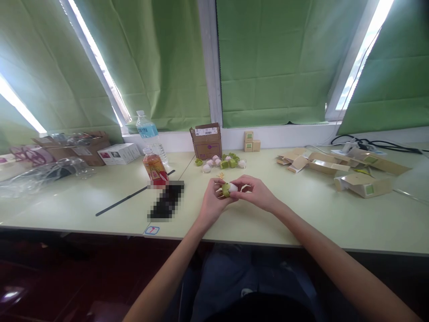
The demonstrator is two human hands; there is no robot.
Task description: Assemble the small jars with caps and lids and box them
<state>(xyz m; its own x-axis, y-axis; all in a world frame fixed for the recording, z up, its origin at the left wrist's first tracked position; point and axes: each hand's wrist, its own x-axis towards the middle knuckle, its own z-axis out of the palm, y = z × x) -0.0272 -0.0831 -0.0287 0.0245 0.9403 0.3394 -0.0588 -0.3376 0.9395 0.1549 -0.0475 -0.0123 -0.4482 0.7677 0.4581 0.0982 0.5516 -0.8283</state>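
My left hand [215,197] is closed round a green petal-edged cup [226,189], held just above the table near its front. A white rounded piece [233,188] sits at the cup's right side, and the fingers of my right hand [252,191] pinch it there. Whether the white piece is fully seated in the cup I cannot tell. Beyond my hands lie several more green cups [229,163] and pale pinkish-white round pieces [207,168] in a loose cluster. Some tiny yellow bits [221,175] lie between that cluster and my hands.
Behind the cluster stands an open brown carton [207,142], with small stacked boxes [248,146] to its right. Unfolded cardboard boxes [365,184] and black cables [382,146] lie at right. Leftward are a red drink bottle [155,169], a water bottle [151,138] and a dark rod [124,200].
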